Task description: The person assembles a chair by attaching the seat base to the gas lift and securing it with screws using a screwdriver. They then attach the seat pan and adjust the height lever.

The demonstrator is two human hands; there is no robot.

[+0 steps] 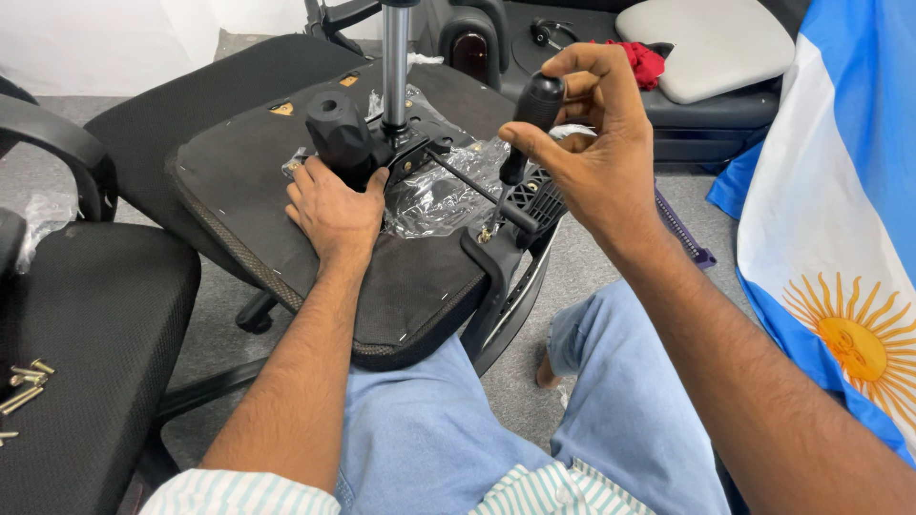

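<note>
Right hand (582, 143) clamped around black-handled screwdriver (520, 133), tip down at upturned black fabric chair seat (248, 181). Left hand (334, 205), fingers spread, presses flat beside black metal tilt mechanism (358, 133), just ahead of its fingertips.

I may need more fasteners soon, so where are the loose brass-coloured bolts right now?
In the head view, the bolts lie at the far left edge on the black seat cushion, left of the left hand's forearm.

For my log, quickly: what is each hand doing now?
Left hand: open, resting on the black mechanism.
Right hand: closed around the screwdriver handle.
</note>
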